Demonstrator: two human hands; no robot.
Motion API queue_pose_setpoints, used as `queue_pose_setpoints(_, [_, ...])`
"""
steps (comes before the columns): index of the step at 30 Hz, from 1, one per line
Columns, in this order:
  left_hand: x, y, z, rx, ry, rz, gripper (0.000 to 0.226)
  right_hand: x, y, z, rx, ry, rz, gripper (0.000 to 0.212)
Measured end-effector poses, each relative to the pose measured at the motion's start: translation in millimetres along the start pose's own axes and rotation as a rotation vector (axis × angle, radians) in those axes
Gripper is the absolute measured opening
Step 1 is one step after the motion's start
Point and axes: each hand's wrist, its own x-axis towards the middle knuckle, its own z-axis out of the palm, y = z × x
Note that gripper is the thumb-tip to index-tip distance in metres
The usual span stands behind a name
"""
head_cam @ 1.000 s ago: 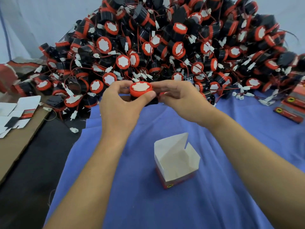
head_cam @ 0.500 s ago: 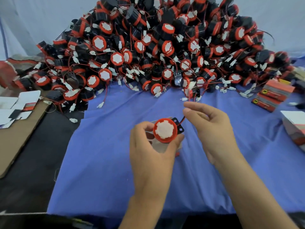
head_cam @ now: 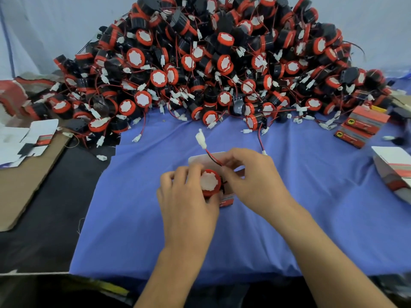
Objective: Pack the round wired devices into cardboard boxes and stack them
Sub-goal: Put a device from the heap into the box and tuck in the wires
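Left grip (head_cam: 186, 196) has lowered the device (head_cam: 210, 182) to the box (head_cam: 200, 158) mouth, fingers curled round it. Right grip (head_cam: 251, 178), apart before, now crowds beside it, pinching the wire (head_cam: 212, 157); plug (head_cam: 200, 137) sticks up.

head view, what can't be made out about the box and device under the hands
Cardboard box: head view, left hand and right hand cover it; only a flap and red corner show.
Round device: its body and how far in it sits, hidden by both hands.
Second box: cut by right edge.
Flat box labels: too small.
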Motion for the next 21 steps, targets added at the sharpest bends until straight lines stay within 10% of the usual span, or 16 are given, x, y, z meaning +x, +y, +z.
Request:
queue_pose_setpoints(9, [-1.3,-9.3,-2.3,0.148,-0.090,0.118,0.004,3.0,13.2,-9.3,-0.380,-0.095,-0.125,0.020])
queue_pose_setpoints(21, [-17.0,-18.3,2.2,0.145,-0.181,0.272,0.033,3.8,3.8,3.8,-0.673,-0.181,-0.272,0.026])
